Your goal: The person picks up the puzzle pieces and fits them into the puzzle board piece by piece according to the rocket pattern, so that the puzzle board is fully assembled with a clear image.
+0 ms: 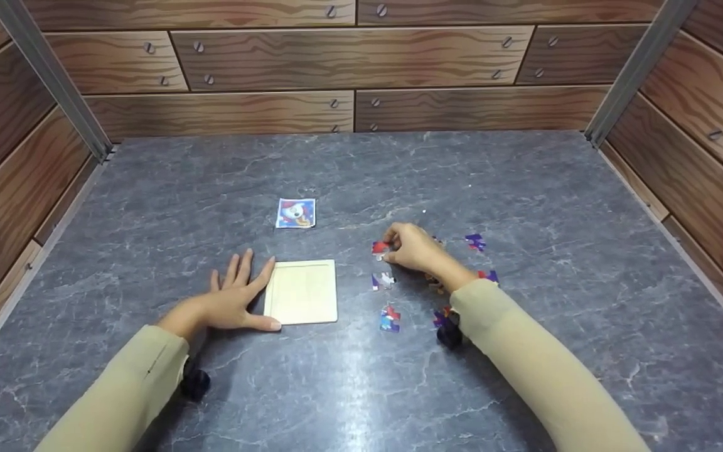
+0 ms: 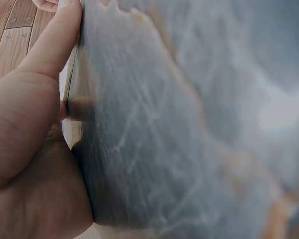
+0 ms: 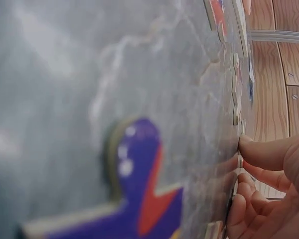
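Observation:
A pale square wooden puzzle tray [image 1: 302, 292] lies left of centre in the head view. My left hand [image 1: 236, 304] rests flat at its left side with fingers spread, thumb at the near corner and index finger at the far corner. To the right, my right hand [image 1: 415, 251] pinches a red and white jigsaw piece [image 1: 380, 247] at the tabletop between thumb and fingers. Nearer me lie a white and purple piece [image 1: 383, 281] and a blue and red piece [image 1: 390, 319]. A purple and red piece [image 3: 142, 194] looms large in the right wrist view.
Behind the tray lies a small picture card [image 1: 295, 213]. More jigsaw pieces, among them a purple one [image 1: 475, 242] and a red and purple one [image 1: 488, 275], lie around the right forearm, which partly hides some. Wood-patterned walls [image 1: 349, 59] enclose the grey marbled table [image 1: 361, 169].

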`<state>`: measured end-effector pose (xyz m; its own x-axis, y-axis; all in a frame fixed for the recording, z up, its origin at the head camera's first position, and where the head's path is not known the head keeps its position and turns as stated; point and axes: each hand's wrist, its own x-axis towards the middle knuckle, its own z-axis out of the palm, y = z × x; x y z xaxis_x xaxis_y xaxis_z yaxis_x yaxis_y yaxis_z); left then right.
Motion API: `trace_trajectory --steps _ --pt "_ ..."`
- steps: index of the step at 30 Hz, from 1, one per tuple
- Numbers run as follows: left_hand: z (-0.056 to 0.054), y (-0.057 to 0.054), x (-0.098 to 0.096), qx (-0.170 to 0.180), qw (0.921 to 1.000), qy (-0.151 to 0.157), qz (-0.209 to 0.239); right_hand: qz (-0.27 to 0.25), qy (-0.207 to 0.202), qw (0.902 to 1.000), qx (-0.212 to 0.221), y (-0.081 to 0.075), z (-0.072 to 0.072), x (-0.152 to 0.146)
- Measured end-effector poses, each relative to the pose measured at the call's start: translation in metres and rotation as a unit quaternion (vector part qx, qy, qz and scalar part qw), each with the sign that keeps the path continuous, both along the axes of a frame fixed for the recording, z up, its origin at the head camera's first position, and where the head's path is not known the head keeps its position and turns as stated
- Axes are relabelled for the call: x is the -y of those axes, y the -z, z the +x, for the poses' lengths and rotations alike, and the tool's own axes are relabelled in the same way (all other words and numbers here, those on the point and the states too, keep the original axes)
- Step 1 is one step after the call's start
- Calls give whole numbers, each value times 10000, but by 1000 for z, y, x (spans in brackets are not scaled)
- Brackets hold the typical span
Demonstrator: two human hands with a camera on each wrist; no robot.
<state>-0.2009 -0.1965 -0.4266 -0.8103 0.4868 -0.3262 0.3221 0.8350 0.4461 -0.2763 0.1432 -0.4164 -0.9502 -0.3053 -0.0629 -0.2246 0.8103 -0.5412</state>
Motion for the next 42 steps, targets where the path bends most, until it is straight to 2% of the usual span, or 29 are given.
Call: trace_trajectory --steps 9,18,27,30,36,42 --pt "0 0 0 51 10000 5 -6 -168 -446 9989 18 -2 -1 -6" --pt "0 0 -2 91 10000 -4 -35 -48 -781 9969 -95 -5 -1 -10" --pt "-2 1 -2 92 9999 -28 -73 -7 -716 9972 197 -3 -6 -11" --pt "-2 1 -3 83 9999 -25 -67 -58 -766 9969 169 -2 -7 -12" --pt "-1 0 -3 27 10000 -22 -58 -349 -760 9965 -39 -7 -6 -14" --pt "0 1 -1 21 10000 -26 -41 -725 -819 9940 18 -11 -4 -13"
